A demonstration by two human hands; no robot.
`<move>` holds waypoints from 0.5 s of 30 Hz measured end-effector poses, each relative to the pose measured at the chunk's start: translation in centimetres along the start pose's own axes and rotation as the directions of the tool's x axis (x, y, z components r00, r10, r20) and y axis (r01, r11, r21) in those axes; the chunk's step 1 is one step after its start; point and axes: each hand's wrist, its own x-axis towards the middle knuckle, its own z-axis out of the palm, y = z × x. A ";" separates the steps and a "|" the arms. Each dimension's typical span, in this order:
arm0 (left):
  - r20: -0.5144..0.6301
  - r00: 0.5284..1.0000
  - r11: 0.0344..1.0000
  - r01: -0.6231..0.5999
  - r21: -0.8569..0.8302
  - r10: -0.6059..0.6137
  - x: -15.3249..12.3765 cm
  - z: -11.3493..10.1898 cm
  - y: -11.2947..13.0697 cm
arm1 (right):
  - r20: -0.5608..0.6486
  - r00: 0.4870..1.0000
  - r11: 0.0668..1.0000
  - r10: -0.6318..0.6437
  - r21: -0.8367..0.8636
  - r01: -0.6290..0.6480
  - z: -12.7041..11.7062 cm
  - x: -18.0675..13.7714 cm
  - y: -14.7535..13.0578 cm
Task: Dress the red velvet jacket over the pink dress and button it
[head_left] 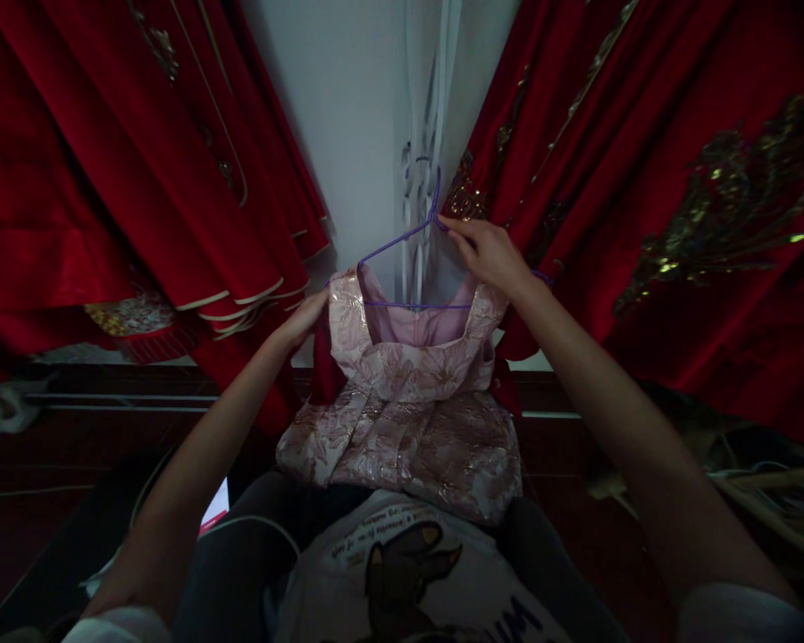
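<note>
A pale pink dress point(408, 371) with a shiny floral pattern hangs on a thin purple hanger point(395, 241) in front of me, its skirt resting across my lap. My right hand point(489, 254) pinches the hanger just below its hook, thumb and fingers closed. At the other side, my left hand point(306, 317) is at the dress's left shoulder strap, with its fingertips partly hidden by the cloth. The hanger's lower bar runs across the neckline, and the dress's pink lining shows behind it.
Red garments with gold trim point(241, 179) hang on the left, and more red cloth with gold sequin embroidery point(710, 205) hangs on the right. White straps point(412, 179) hang down the pale wall between them. A lit phone point(215, 507) with a white cable lies by my left thigh.
</note>
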 end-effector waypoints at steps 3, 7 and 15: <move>0.120 0.993 0.973 -0.045 0.228 0.018 -1.1 -3.3 1.3 | -0.085 0.987 0.983 0.140 0.128 -0.128 -1.4 -1.9 2.9; 0.311 0.950 0.930 -0.075 0.359 -0.043 -2.2 -6.3 1.4 | -0.062 0.827 0.753 0.558 0.455 -0.474 -2.5 -6.3 8.8; 0.187 0.977 0.817 -0.027 0.576 -0.100 0.7 -5.5 -1.2 | 0.441 0.678 0.588 0.589 0.342 -0.733 1.9 -18.5 10.0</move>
